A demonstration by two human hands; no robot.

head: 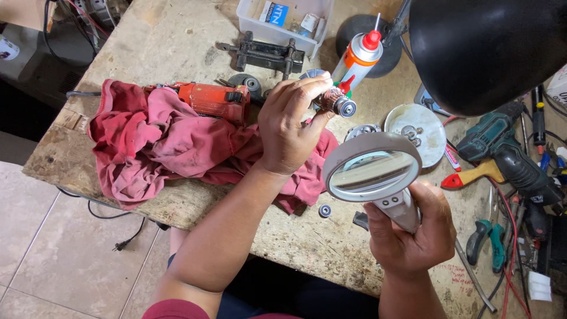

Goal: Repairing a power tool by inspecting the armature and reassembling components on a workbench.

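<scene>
My left hand (289,127) is raised over the bench and grips a small motor armature (335,101) with copper windings and a bearing on its end. My right hand (413,233) holds the grey handle of a round magnifying glass (372,167), lens tilted just below and right of the armature. Beneath my left hand lies a crumpled red rag (159,145) with a red power tool body (215,100) resting on its far edge.
A spray can (359,58) stands behind the armature. A black lamp shade (484,47) hangs top right. A white dish of small parts (419,125), a green drill (502,145), pliers (487,242), a loose bearing (324,210) and a clear plastic bin (283,18) lie around the worn wooden bench (171,41).
</scene>
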